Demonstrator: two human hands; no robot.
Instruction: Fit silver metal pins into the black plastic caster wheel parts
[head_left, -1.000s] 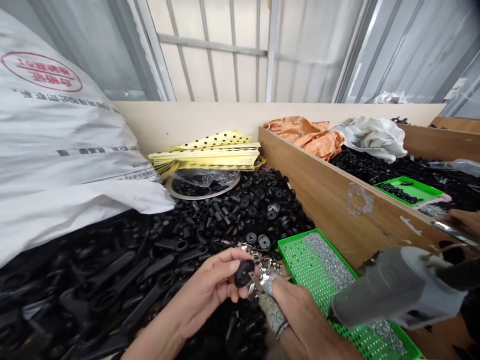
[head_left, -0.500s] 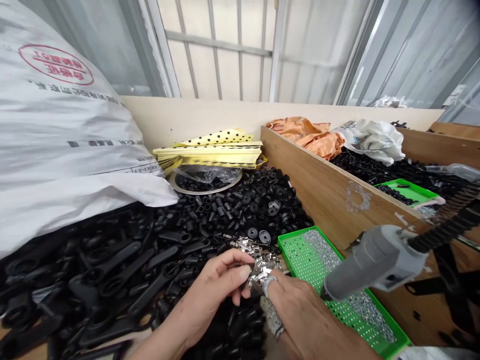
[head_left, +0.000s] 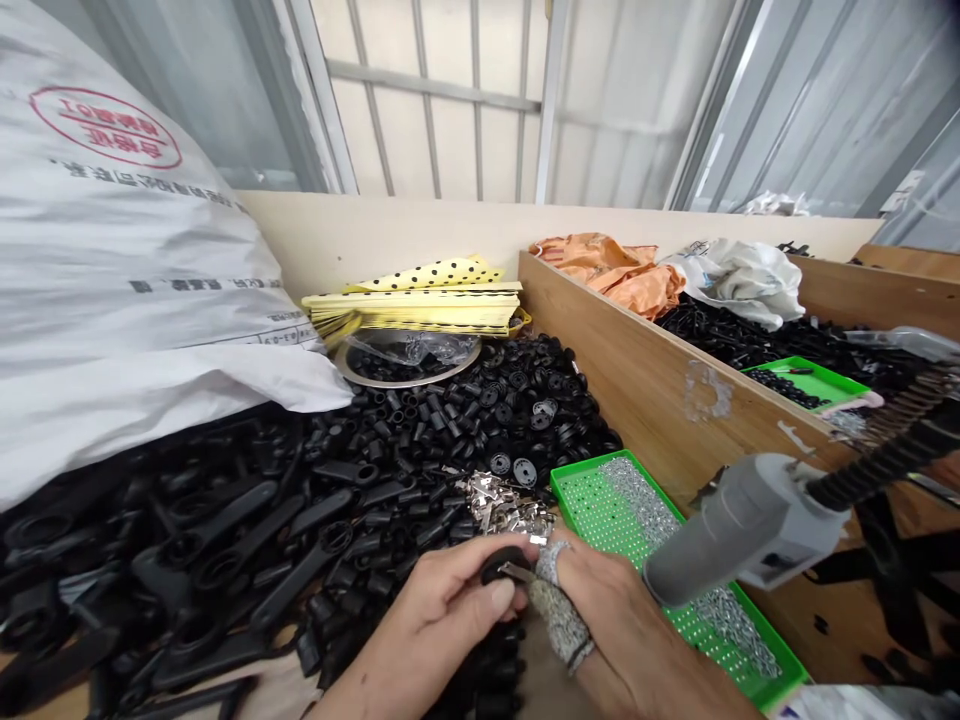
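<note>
Black plastic part [head_left: 504, 563] is pinched between the fingers of our left hand [head_left: 439, 625], its long axis almost level and pointing to our right hand [head_left: 626, 610], which is nearer its tip and presses a small metal clip [head_left: 517, 572] on it. Loose clips [head_left: 504, 510] lie just beyond, near green tray [head_left: 553, 482].

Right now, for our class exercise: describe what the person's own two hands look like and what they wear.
The left hand is bare, and its forearm shows no sleeve. The right hand wears two speckled grey knitted fingerstalls, snug tubes covering the fingers; no full gloves are visible.
</note>
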